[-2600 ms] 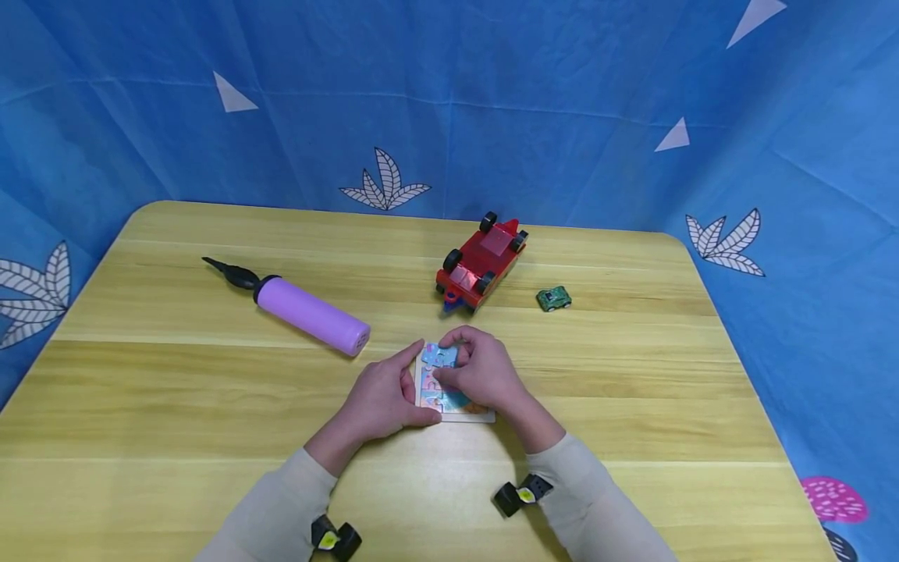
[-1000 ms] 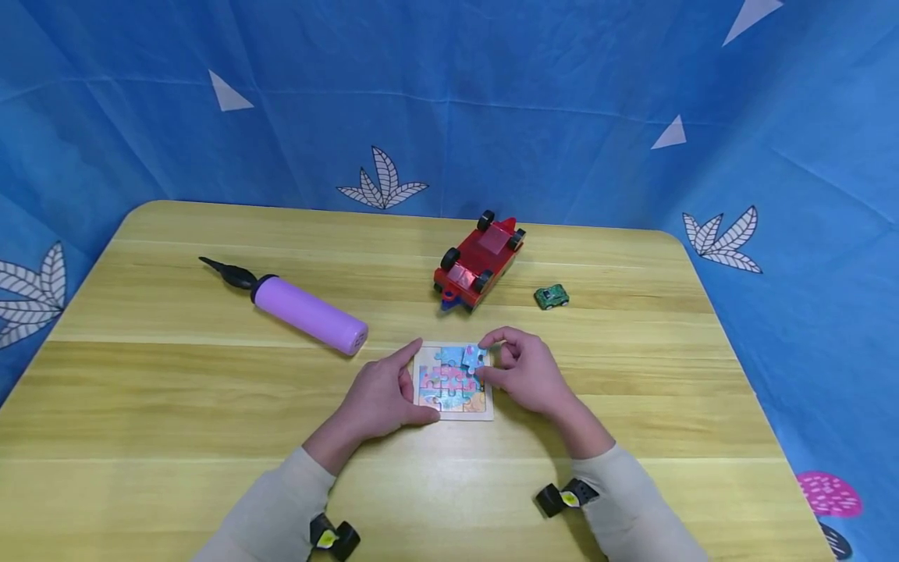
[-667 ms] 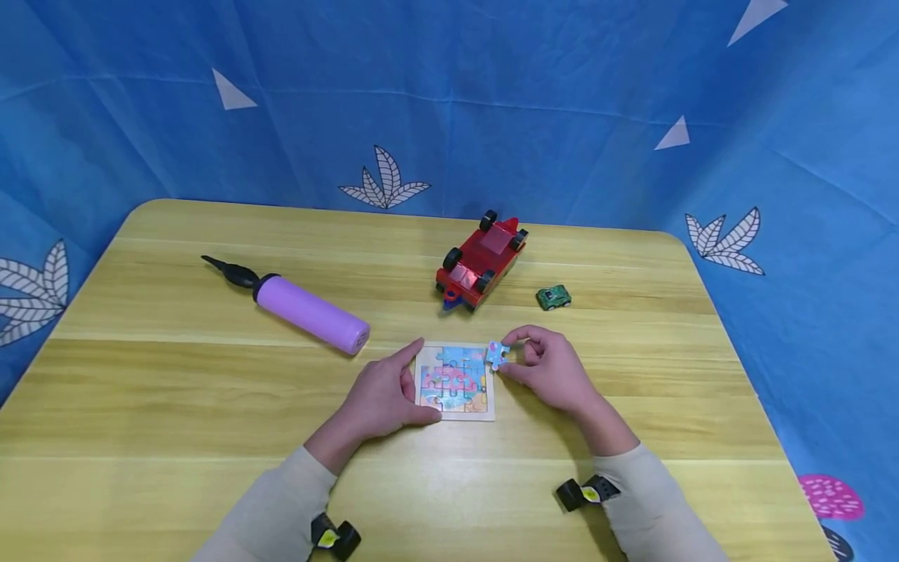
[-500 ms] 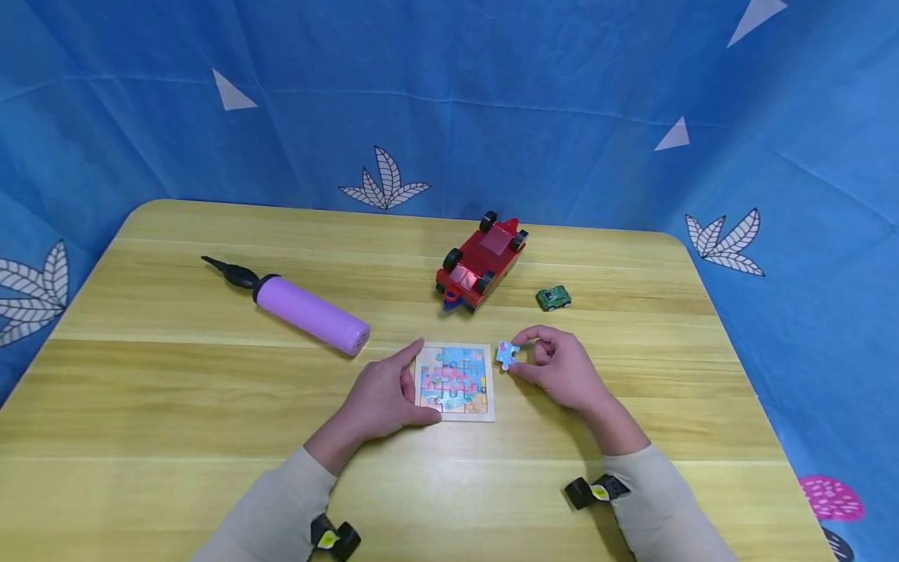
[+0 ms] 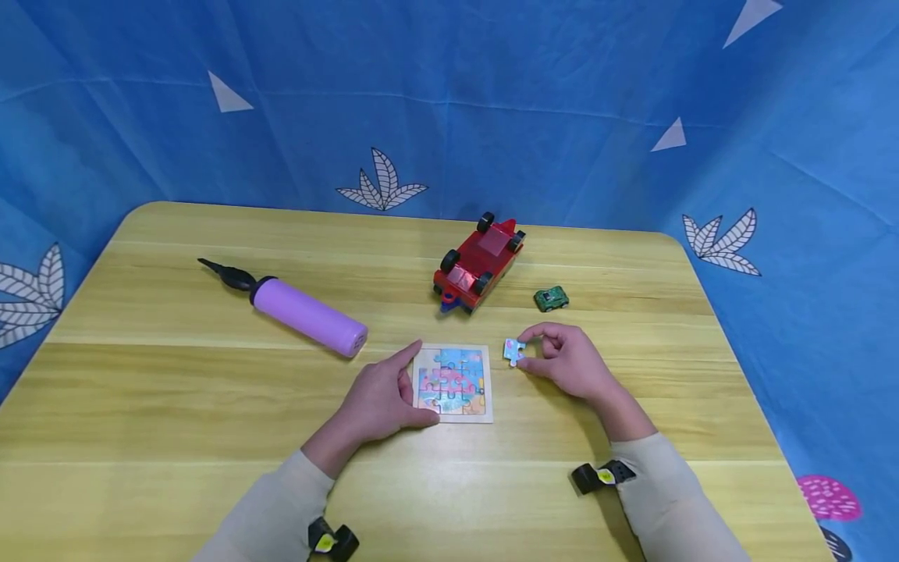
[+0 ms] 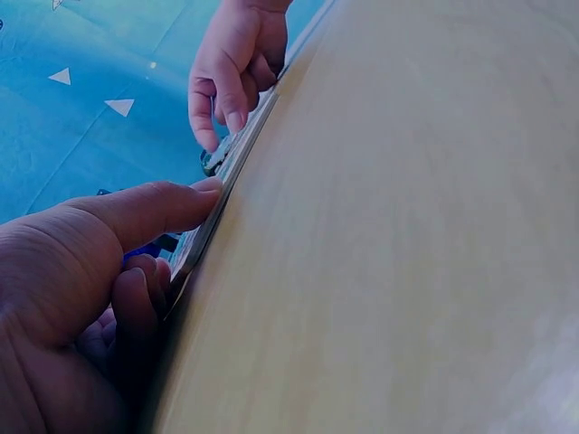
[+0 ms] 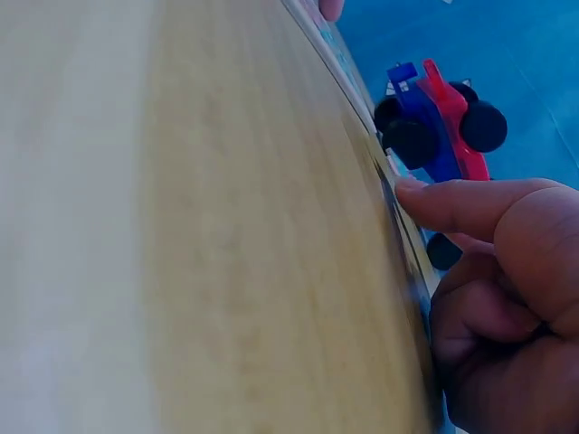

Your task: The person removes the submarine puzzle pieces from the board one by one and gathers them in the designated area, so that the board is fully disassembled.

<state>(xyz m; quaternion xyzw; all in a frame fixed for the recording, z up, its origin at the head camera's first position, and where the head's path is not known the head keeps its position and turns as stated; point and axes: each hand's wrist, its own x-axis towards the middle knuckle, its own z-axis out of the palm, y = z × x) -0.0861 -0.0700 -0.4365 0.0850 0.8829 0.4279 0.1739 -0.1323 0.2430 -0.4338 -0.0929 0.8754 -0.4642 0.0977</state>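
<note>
Now the puzzle piece (image 5: 513, 350), pinched in the right hand (image 5: 567, 364), has shifted just right of the puzzle tray (image 5: 467, 418), perhaps touching the table (image 5: 618, 289), leaving the far-left slot (image 5: 430, 358) unfilled; the left hand (image 5: 372, 400), thumb spread, grips the tray.

Left arm (image 5: 274, 507): comes up from the bottom, leaning in to the middle | Left grip (image 5: 379, 396): thumb (image 5: 421, 417) and first finger (image 5: 407, 356) wide apart, like a big C, other fingers tucked under | Right arm (image 5: 677, 499): leans in from its side | Right grip (image 5: 572, 363): a bit farther forward, thumb and first finger pinching, other fingers curled in
</note>
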